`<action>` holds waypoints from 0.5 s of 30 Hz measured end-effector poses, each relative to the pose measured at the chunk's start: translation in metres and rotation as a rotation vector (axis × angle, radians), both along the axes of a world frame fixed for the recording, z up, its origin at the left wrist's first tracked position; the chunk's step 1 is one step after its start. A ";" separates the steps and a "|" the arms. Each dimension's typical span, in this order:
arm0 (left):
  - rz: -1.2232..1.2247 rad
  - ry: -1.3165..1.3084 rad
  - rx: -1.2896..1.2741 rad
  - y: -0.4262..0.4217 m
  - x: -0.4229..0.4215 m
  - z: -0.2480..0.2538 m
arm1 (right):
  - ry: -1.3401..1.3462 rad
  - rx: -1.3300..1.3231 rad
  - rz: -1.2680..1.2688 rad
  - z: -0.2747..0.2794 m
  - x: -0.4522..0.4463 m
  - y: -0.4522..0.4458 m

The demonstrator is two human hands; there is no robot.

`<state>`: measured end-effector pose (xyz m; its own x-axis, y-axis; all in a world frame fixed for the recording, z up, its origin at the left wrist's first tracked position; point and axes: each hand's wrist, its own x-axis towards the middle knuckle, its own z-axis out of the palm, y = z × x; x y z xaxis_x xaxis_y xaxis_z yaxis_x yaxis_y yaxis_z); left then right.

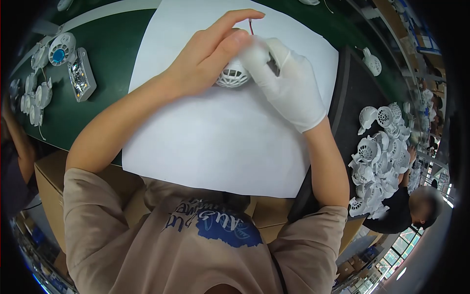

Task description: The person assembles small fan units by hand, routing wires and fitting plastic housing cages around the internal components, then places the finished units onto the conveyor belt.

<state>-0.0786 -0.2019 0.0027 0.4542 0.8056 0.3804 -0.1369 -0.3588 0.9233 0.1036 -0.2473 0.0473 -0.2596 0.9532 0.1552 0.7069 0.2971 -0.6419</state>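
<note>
A white slotted plastic housing (233, 76) is held above the far-middle part of a white sheet (215, 142), between the two hands. Its left side is gripped by the bare left hand (208, 59), with the index finger extended; its right side is clasped by the gloved right hand (284, 78). The fingertips are blurred and the exact contacts cannot be told. A red wire (251, 28) rises just under the extended finger; whether it is touched cannot be made out.

The housing is judged light and stiff, with smooth, rather slippery plastic, easily turned under cotton-like fabric. The thin ribs could be cracked if squeezed, so it is best held by its outer sides, with no pull put on the wire.

Room for moving is offered by the sheet on the near side. It is bordered on the right by a black tray (344, 81), beyond which piled white housings (377, 159) are found. On the left, a blue-centred fan (59, 55) is placed on the green table (115, 46).
</note>
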 end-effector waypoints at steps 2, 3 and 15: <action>0.094 0.095 0.073 0.000 -0.005 -0.004 | -0.013 0.048 -0.025 -0.003 -0.002 -0.003; 0.139 0.142 0.110 -0.001 -0.006 -0.004 | -0.032 0.096 -0.046 -0.005 -0.004 -0.004; 0.164 0.160 0.037 -0.006 0.000 -0.001 | 0.107 0.086 -0.090 0.003 -0.019 -0.019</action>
